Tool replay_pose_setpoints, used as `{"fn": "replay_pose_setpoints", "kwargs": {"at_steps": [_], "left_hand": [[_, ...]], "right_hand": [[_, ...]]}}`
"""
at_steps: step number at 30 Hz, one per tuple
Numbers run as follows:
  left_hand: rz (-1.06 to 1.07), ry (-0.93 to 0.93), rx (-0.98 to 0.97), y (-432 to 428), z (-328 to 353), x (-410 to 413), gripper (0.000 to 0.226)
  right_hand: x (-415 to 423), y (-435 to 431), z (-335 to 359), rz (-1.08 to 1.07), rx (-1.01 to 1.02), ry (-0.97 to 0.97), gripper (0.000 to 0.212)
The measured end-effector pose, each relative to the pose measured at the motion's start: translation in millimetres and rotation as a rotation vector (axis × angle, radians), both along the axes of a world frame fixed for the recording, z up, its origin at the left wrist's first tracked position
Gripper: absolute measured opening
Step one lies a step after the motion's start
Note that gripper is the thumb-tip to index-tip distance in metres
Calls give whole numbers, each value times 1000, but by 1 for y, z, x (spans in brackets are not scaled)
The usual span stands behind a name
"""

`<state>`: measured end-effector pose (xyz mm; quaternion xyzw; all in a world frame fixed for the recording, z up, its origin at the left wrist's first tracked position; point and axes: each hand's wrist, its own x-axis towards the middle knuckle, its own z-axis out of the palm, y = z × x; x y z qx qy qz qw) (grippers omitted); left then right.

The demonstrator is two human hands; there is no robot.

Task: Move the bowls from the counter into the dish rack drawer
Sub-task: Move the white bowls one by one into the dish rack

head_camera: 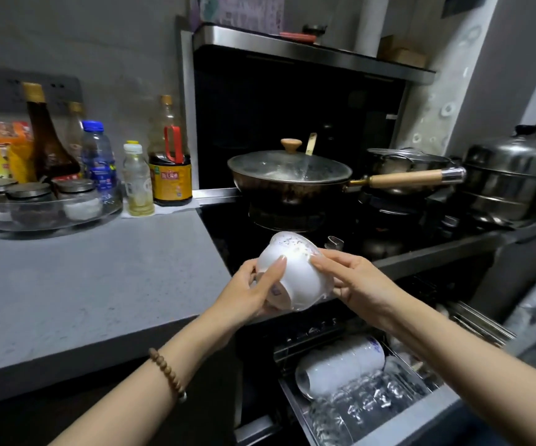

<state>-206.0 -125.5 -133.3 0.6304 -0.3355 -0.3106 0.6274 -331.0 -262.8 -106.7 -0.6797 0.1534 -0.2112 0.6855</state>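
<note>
Grey kitchen bench (99,284) runs along the left, with a black hob to its right. Findings, working from the hands outward:

- Left grip (253,294): fingers curled round the foot end of a white bowl (299,281), thumb laid across its side.
- Right grip (353,281): closed on the opposite side of the same bowl, fingertips against its wall near the rim.
- Bowl is tilted on its side and held clear of the bench, at the hob's front edge. Whether a second bowl is nested inside cannot be told.
- A bead bracelet (167,371) sits on the left wrist.
- Dish rack drawer (405,423) stands open directly below the hands. It holds a row of stacked white bowls (340,362) lying on edge, with clear glass bowls (366,400) just in front of them.
- On the hob: a wok (289,185) with a glass lid and wooden handle; a steel steamer pot (511,178) to its right.
- At the bench's back edge: a dark sauce bottle (170,169), other bottles, and a glass tray (44,214) carrying lidded jars.
</note>
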Motion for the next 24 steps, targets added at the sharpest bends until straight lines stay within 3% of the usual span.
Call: {"fn": "replay_pose_setpoints", "kwargs": {"at_steps": [9,14,18,21,24], "left_hand": [[-161,53,191,-31,-66,-65,60],[-261,54,298,-49,-99,-74,23],[-292,35,372,-62,-123,-69,44],[-294,30,408,-69,-144,-59,33],[-244,106,456,-75,-168,-45,39]], "right_hand": [[-89,-39,-61,26,78,286,27],[-99,-55,-103,-8,124,409,40],[-94,-66,-134,-27,139,464,23],[-82,-77,-153,-14,137,525,15],[-66,-87,-173,-12,199,557,10]]}}
